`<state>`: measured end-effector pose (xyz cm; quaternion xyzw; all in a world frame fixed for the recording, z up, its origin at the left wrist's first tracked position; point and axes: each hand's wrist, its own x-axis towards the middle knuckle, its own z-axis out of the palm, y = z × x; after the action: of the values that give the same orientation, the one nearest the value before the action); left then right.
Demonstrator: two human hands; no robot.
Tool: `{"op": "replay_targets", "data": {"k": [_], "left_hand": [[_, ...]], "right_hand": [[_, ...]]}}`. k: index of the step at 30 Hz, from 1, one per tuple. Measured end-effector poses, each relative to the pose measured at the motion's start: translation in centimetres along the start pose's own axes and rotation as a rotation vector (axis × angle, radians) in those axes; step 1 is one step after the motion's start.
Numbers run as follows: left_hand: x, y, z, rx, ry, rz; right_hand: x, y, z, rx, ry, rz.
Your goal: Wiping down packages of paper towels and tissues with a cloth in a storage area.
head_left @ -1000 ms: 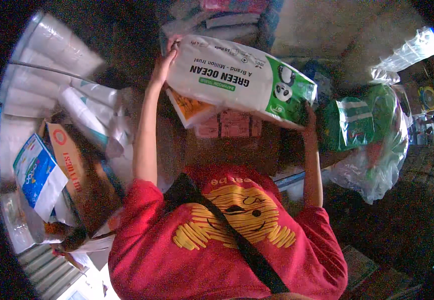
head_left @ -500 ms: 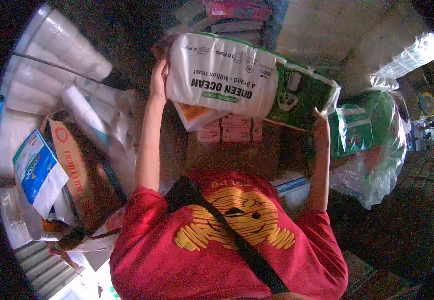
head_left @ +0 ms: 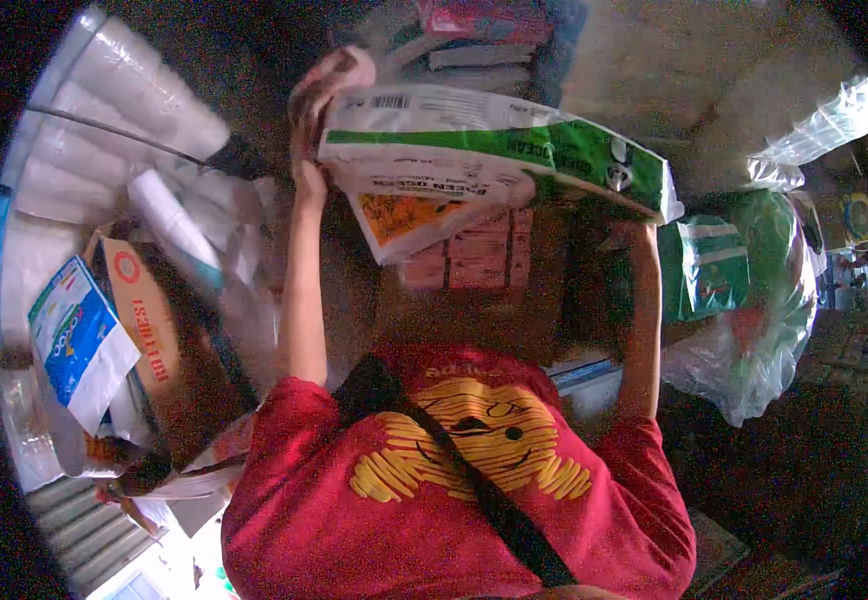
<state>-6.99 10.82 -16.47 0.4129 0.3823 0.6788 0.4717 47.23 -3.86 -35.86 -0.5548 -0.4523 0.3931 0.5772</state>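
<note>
A long white and green plastic-wrapped pack of paper rolls (head_left: 444, 120) is up in front of me, its narrow side turned toward me. My left hand (head_left: 324, 110) is at its left end. The fingers there stretch upward past the corner, somewhat blurred, with the palm against the wrapping. Under the right end, my right hand (head_left: 642, 235) holds the pack, its fingers mostly hidden behind it. Just below hangs or lies a white wrapped package with an orange panel (head_left: 409, 215), partly covered by the pack.
Pink packs (head_left: 464, 255) are stacked beneath. Large clear-wrapped white bundles (head_left: 114, 110) and an open brown carton (head_left: 139, 310) line the left. Green packages (head_left: 709, 265) in clear plastic stand at the right. More bundles (head_left: 484, 25) sit at the far top.
The pack has tipped, from its broad printed face to its narrow side. My left hand has shifted upward, its fingers coming away from the pack's face.
</note>
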Motion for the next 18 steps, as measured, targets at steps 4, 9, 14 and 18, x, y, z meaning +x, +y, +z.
{"op": "replay_targets", "data": {"k": [4, 9, 14, 18], "left_hand": [[-2.2, -0.7, -1.0, -0.013, 0.036, -0.046], [-3.8, 4.0, -0.7, 0.156, 0.078, 0.047], [-3.2, 6.3, 1.9, 0.171, 0.049, 0.096], [-1.3, -0.5, 1.4, 0.263, -0.068, 0.347]], "right_hand": [[-0.1, -3.1, 3.0, 0.16, 0.095, 0.098], [-1.4, -11.1, 8.4, -0.2, 0.059, -0.031], [1.3, -1.8, 4.2, 0.249, 0.036, 0.067], [-0.2, 0.0, 0.7, 0.141, 0.188, -0.076]]}}
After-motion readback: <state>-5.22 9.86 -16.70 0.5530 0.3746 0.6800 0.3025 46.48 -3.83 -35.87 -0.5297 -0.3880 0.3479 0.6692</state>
